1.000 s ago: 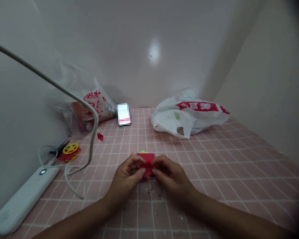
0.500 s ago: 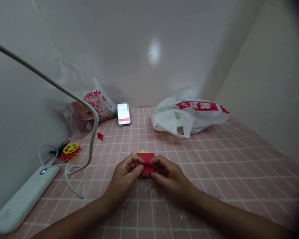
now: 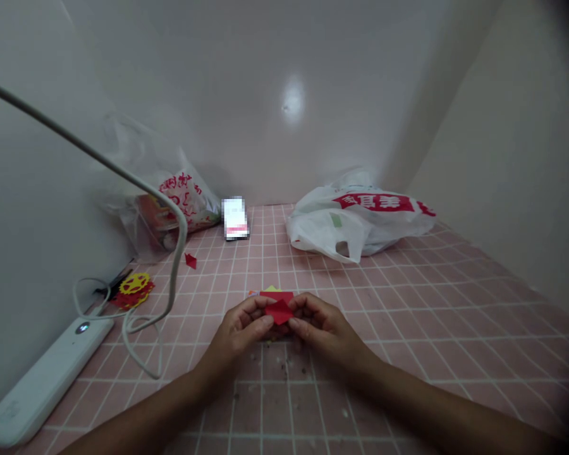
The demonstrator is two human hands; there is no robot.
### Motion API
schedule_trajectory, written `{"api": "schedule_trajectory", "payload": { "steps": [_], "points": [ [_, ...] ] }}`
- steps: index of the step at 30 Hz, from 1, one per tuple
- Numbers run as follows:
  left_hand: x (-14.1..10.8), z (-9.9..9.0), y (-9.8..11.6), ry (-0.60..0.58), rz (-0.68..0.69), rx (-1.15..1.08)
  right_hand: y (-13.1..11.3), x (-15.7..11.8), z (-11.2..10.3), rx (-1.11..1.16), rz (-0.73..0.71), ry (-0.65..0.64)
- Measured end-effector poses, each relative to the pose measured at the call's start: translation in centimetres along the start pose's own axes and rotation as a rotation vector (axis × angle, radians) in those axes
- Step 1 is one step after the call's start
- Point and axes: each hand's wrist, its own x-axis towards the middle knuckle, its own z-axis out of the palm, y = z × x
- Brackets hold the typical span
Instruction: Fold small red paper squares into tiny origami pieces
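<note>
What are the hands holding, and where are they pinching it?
A small piece of red paper: the left hand holds its left side and the right hand its right side, each between thumb and fingers.

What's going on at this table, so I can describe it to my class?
A person is holding a small piece of folded red paper between the fingers of the left hand and right hand. Just beyond it lies a flat red sheet, with a yellow corner showing behind. Off to the left are red and yellow cutouts near a white device; farther back are a lit phone and two plastic bags.
</note>
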Motion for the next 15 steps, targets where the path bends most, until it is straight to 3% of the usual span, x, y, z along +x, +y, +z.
{"api": "schedule_trajectory", "payload": {
  "steps": [15],
  "points": [
    [0.28, 0.52, 0.00, -0.013, 0.001, -0.045, 0.20, -0.22, -0.04, -0.132, -0.010, 0.050]
  ]
}}
